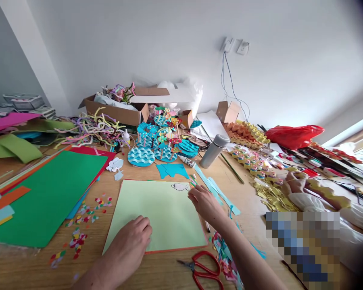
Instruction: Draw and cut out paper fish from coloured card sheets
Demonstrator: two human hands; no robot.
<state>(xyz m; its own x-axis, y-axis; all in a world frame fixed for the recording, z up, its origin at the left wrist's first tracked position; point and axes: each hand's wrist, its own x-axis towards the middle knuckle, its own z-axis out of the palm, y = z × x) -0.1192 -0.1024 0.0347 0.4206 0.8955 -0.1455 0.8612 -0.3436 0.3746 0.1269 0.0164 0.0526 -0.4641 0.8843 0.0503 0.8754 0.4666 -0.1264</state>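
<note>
A sheet of pale green paper (166, 217) lies in front of me, with an orange-red edge showing beneath it. Near its top right rests a small white paper fish (179, 186) outlined in black. My right hand (203, 203) is closed in a pinch at the fish's tail. Low on the sheet, my left hand (134, 233) rests with curled fingers; what may be under them is hidden. Red-handled scissors (201, 268) lie below the sheet with blades pointing left. Beside my right forearm are coloured paper scraps (225, 257), and a pen (207, 226) lies by the sheet's right edge.
Green card (57, 189) and confetti dots (84, 213) lie left. Blue wavy paper decorations (141, 156), blue pieces (173, 170) and a grey flask (214, 151) stand or lie beyond the sheet. At right, another person's hands (296, 182) hold a yellow wavy strip.
</note>
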